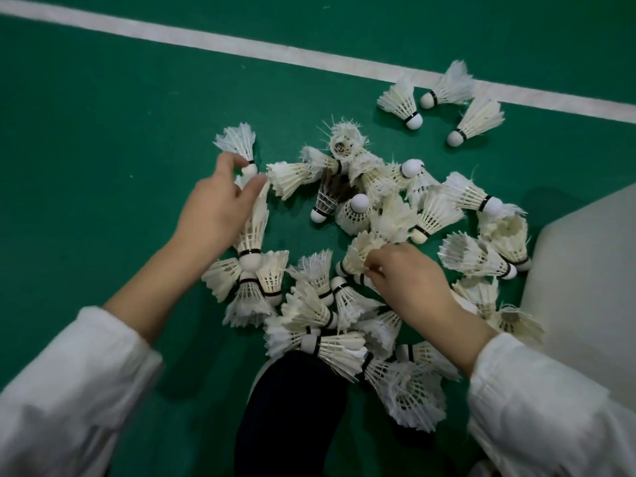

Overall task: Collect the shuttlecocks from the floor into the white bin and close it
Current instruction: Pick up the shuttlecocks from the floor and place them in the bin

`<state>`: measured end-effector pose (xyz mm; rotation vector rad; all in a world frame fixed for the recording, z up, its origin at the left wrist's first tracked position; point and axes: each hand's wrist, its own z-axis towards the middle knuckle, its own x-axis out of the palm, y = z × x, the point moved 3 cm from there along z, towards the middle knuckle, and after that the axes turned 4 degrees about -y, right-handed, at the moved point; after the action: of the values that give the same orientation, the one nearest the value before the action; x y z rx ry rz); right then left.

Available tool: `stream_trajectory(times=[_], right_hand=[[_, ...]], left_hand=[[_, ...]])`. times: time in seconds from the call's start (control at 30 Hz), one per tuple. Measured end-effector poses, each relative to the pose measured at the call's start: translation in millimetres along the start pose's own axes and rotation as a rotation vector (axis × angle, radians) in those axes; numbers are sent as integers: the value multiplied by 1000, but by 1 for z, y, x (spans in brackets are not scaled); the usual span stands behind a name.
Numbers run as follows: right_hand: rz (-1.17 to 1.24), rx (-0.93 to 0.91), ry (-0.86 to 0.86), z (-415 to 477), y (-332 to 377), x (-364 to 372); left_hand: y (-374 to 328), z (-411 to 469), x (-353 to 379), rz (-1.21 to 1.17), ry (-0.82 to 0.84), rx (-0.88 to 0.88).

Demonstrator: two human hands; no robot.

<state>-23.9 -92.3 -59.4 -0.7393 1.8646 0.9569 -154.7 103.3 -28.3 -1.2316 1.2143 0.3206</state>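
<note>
The left hand (220, 208) has one finger and the thumb curled round the round cork tip of the left shuttlecock (239, 142). This one lies long-ways on the green floor (103, 149). Its cork points back at the person and its feathers point off to the white line (206, 39).

The right hand (413, 280) has its fingers bent and pinches the feathers of the middle shuttlecock (358, 251). This one lies slanted, with its cork to the left and its feathers to the right and away.

Both sit in a big pile of shuttlecocks (433, 215) that point every which way. One dark shuttlecock (328, 197) lies in the pile with its cork toward the person. Three more shuttlecocks (402, 101) lie apart by the white line. The white bin (585, 270) stands just beside the pile, on the right. A dark leg (292, 407) is below the pile.
</note>
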Motion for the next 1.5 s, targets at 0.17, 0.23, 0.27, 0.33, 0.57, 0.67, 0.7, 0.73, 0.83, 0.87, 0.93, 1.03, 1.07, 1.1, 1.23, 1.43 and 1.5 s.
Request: stream_trajectory(times=[0.17, 0.23, 0.27, 0.33, 0.57, 0.67, 0.7, 0.73, 0.83, 0.87, 0.93, 1.03, 1.07, 1.1, 1.23, 1.43, 1.5], right_hand=[[-15, -12, 3, -3, -2, -2], [-19, -16, 10, -2, -2, -2], [-21, -18, 8, 0, -1, -2], [-18, -16, 2, 2, -1, -2], [1, -33, -27, 3, 1, -15], [26, -67, -109, 3, -5, -48], [18, -90, -141, 1, -9, -63], [1, -109, -164, -1, -13, -79], [-47, -124, -233, -15, -30, -131], [-47, -124, -257, -22, -37, -148], [-51, -105, -280, -40, -51, -180], [-33, -54, -316, -74, -80, -215], [-15, -26, -343, -88, -90, -224], [3, 6, -375, -101, -102, -231], [122, 168, -464, -160, -152, -243], [257, 337, -501, -222, -216, -225], [202, 373, -467, -232, -232, -213]], left_hand=[[23, 32, 27, 292, 158, -46], [29, 38, 35, 425, 209, -70], [31, 39, 37, 458, 202, -76], [34, 38, 37, 454, 163, -76], [8, -10, 12, 296, 80, 72], [-26, -31, -2, 237, 67, 193], [-40, -34, -5, 220, 83, 243], [-55, -36, -8, 203, 104, 294], [-109, -35, -14, 192, 160, 452], [-128, -34, -16, 205, 174, 503], [-171, -34, -17, 231, 199, 608], [-235, -43, -16, 246, 234, 755], [-254, -48, -14, 245, 237, 798], [-272, -55, -13, 239, 242, 838], [-331, -80, 5, 241, 272, 944], [-391, -125, 61, 266, 313, 1084], [-401, -140, 82, 254, 351, 1094]])
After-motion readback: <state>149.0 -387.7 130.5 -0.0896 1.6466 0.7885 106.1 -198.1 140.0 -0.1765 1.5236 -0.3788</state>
